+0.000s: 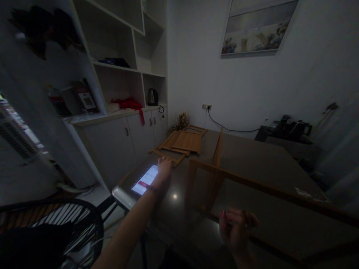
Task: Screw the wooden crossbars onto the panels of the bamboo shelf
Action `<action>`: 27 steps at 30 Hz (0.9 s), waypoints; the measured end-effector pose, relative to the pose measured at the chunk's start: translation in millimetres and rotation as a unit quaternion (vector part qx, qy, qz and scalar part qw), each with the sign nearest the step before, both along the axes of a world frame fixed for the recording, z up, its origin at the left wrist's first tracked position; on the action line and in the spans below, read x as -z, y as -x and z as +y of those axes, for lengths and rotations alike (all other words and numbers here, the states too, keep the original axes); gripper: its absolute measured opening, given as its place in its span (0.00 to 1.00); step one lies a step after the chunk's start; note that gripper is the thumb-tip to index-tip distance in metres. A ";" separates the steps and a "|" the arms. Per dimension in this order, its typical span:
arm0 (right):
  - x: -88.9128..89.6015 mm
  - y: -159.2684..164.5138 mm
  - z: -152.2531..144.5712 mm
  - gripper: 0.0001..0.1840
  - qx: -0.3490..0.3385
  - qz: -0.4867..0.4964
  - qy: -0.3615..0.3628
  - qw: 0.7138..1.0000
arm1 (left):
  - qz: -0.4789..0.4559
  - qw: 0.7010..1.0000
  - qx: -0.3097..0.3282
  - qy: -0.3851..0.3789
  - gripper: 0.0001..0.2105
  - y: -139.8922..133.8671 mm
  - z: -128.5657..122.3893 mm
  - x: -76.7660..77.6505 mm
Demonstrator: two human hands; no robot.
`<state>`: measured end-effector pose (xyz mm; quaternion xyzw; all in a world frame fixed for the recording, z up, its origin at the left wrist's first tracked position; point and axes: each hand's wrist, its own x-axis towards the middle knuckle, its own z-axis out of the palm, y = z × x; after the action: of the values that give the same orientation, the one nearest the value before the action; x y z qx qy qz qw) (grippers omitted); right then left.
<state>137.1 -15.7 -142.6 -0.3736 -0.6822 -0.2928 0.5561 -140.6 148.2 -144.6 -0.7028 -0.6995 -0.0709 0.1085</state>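
My left hand [164, 169] reaches forward over the table, its fingers bent down and close together beside the near wooden frame piece. Whatever its fingertips hold, if anything, is hidden. Just left of that wrist lies a lit phone [146, 180] with numbers and a red button on its screen. In the foreground, my right hand [237, 226] is closed, its fingers curled in near the lower rail of a wooden frame [252, 182]. I cannot make out anything inside it. The frame stands on the table, with a slanted upright wooden part [217, 151] at its left end.
Several flat wooden panels and frames [186, 141] lie at the table's far left. The table [252, 151] reaches to the wall, where a cord [224, 129] runs from a socket. A black chair [95, 220] stands at left, before white cabinets [112, 140].
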 end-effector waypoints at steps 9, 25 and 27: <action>-3.5 3.0 -1.8 0.09 0.004 -0.011 0.004 1.000 | 0.025 1.000 -0.005 0.003 0.16 -6.6 -3.6 7.4; 0.2 8.7 0.6 0.11 0.023 -0.052 0.097 0.994 | 0.001 0.999 -0.025 -0.019 0.12 -11.7 -37.7 -2.8; 2.3 9.4 1.3 0.10 0.025 -0.058 0.104 0.993 | -0.027 0.999 -0.017 -0.026 0.09 -10.4 -47.8 -6.2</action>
<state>127.7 -14.5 -145.0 -0.4281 -0.7308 -0.2553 0.4663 -130.2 100.4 -138.3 -0.6857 -0.7117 -0.1062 0.1096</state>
